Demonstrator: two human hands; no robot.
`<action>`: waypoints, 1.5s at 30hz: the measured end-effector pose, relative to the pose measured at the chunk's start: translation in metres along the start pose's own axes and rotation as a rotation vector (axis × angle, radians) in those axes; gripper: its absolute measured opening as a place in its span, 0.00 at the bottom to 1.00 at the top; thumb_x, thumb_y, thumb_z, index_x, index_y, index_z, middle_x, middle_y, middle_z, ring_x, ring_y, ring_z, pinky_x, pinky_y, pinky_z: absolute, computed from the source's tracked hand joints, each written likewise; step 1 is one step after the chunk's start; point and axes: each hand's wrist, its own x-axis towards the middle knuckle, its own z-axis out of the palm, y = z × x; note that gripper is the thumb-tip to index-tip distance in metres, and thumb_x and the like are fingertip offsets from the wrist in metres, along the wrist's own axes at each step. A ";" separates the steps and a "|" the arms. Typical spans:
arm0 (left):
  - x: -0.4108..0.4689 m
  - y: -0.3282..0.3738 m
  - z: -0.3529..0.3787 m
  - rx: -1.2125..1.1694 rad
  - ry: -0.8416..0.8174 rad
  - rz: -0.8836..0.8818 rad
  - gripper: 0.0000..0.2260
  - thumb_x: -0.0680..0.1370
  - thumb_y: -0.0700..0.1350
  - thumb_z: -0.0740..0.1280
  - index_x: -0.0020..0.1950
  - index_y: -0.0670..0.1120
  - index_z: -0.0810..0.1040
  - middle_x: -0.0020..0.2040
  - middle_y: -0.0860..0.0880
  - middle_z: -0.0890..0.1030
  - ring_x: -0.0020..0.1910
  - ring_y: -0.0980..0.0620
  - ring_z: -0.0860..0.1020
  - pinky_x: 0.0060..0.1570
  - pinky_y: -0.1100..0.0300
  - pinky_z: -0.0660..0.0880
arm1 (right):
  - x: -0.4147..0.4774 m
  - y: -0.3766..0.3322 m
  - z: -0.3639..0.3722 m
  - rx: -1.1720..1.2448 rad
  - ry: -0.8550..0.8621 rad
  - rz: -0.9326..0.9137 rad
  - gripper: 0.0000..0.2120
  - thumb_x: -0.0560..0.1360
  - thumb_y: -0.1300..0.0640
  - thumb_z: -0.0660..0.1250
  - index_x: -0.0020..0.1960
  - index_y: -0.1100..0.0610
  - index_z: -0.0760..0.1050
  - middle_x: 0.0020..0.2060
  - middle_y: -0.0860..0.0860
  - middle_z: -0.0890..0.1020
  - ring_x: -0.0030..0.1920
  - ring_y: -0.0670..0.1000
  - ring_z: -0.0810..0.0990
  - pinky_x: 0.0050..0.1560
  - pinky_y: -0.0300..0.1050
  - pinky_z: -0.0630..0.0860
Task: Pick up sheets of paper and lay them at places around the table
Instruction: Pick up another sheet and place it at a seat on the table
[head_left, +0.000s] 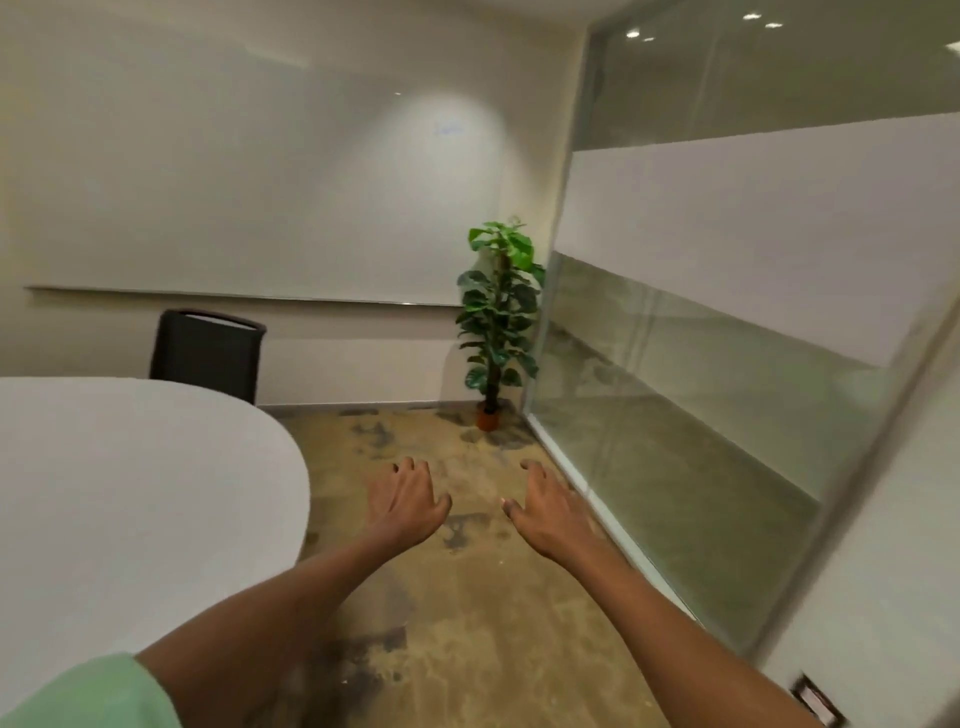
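Observation:
Both arms reach forward over the brown patterned floor, to the right of a white rounded table (130, 493). My left hand (408, 501) is palm down with fingers spread and holds nothing. My right hand (550, 512) is also palm down, fingers apart and empty. No sheet of paper shows on the visible part of the table or anywhere else in view.
A black chair (208, 353) stands behind the table against the far wall, under a long whiteboard (249, 197). A potted plant (498, 322) sits in the corner. A glass partition (727, 338) with a frosted band runs along the right side.

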 end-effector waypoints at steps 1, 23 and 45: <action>0.014 -0.008 0.006 -0.003 0.005 -0.040 0.24 0.72 0.64 0.55 0.53 0.46 0.76 0.53 0.45 0.80 0.49 0.43 0.77 0.45 0.51 0.71 | 0.023 -0.003 0.005 0.002 -0.008 -0.034 0.32 0.78 0.42 0.60 0.75 0.55 0.56 0.73 0.55 0.67 0.70 0.58 0.70 0.67 0.58 0.68; 0.222 -0.286 0.051 0.234 0.048 -0.826 0.33 0.75 0.63 0.51 0.74 0.44 0.58 0.73 0.44 0.66 0.71 0.40 0.64 0.64 0.38 0.62 | 0.435 -0.264 0.162 0.113 -0.260 -0.722 0.34 0.78 0.39 0.56 0.77 0.55 0.54 0.74 0.56 0.66 0.72 0.59 0.68 0.69 0.58 0.65; 0.122 -0.545 0.038 0.430 0.047 -1.656 0.30 0.76 0.62 0.51 0.72 0.45 0.62 0.67 0.46 0.70 0.67 0.40 0.66 0.60 0.39 0.61 | 0.483 -0.637 0.345 0.212 -0.536 -1.470 0.27 0.79 0.44 0.59 0.72 0.58 0.61 0.67 0.54 0.74 0.66 0.56 0.73 0.63 0.52 0.71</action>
